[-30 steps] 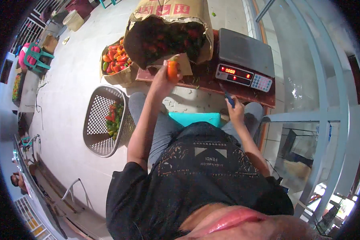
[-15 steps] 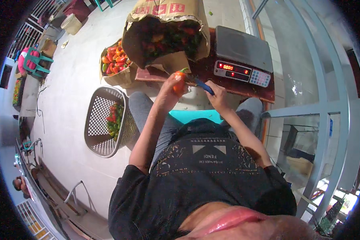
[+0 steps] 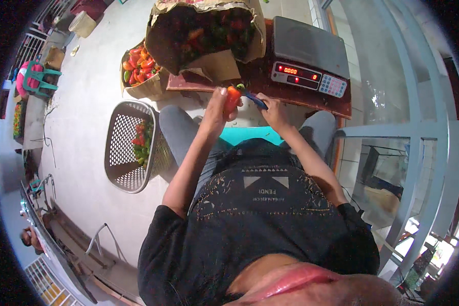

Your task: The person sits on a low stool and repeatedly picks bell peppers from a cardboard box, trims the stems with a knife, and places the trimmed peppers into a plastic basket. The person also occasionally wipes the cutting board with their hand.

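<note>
My left hand [image 3: 217, 108] holds an orange-red pepper [image 3: 233, 98] upright in front of me. My right hand [image 3: 271, 108] grips a blue-handled cutting tool [image 3: 253, 98] whose tip meets the pepper's green stem end. Both hands are raised above my knees, just in front of a large brown paper sack [image 3: 205, 31] full of red, orange and green peppers.
A digital weighing scale [image 3: 311, 53] stands on a low dark wooden board [image 3: 311, 98] at the right. A small box of red peppers [image 3: 137, 69] sits left of the sack. A grey perforated basket [image 3: 130, 145] with a few peppers lies by my left knee. Metal window frames are on the right.
My left hand brought the pepper down from the sack toward my lap. My right hand rose from my knee with the tool and met the pepper's stem.
</note>
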Available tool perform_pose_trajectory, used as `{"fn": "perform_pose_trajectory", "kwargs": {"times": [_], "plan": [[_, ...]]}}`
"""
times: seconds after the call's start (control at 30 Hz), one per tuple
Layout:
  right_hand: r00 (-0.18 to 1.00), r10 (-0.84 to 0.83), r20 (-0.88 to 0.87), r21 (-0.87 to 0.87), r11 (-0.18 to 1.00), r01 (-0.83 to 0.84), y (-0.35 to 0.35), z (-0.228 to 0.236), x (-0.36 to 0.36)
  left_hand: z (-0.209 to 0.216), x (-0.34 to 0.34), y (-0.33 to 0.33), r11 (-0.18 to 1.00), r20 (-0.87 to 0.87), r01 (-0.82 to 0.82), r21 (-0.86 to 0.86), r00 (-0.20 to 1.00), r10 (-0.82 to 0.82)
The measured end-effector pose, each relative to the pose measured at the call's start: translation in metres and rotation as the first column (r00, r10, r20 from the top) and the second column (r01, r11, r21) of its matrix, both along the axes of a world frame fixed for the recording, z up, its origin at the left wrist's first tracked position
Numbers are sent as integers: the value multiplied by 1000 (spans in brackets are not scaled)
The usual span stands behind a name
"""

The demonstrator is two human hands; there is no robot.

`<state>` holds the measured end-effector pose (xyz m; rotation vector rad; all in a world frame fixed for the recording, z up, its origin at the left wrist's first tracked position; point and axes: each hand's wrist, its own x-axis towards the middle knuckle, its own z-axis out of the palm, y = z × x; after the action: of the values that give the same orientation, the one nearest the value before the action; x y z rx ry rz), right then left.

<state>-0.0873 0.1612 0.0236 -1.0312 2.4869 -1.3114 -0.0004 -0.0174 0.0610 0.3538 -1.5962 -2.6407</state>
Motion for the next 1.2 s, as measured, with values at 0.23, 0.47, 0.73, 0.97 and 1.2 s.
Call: {"fn": "perform_pose_trajectory", "kwargs": {"times": [0.23, 0.47, 0.73, 0.97, 1.2], "plan": [[981, 28, 191, -43, 999, -21, 16, -95, -1, -24, 20, -6, 990, 79, 56, 129, 995, -67], [968, -101, 228, 210, 976, 53, 71, -85, -11, 4, 40, -120, 949, -140, -236, 208, 953, 267], [933, -360, 24, 265, 902, 341, 118, -56, -35, -136, 166, -312, 343, 11, -678, -651, 443, 896], [839, -501, -213, 306, 781, 544, 163, -78, -19, -102, 34, -229, 303, -201, -508, -806, 717, 668], [872, -443, -206, 353, 798, 489, 142, -66, -24, -56, -187, -172, -245, -401, -361, -900, 906, 137]]}}
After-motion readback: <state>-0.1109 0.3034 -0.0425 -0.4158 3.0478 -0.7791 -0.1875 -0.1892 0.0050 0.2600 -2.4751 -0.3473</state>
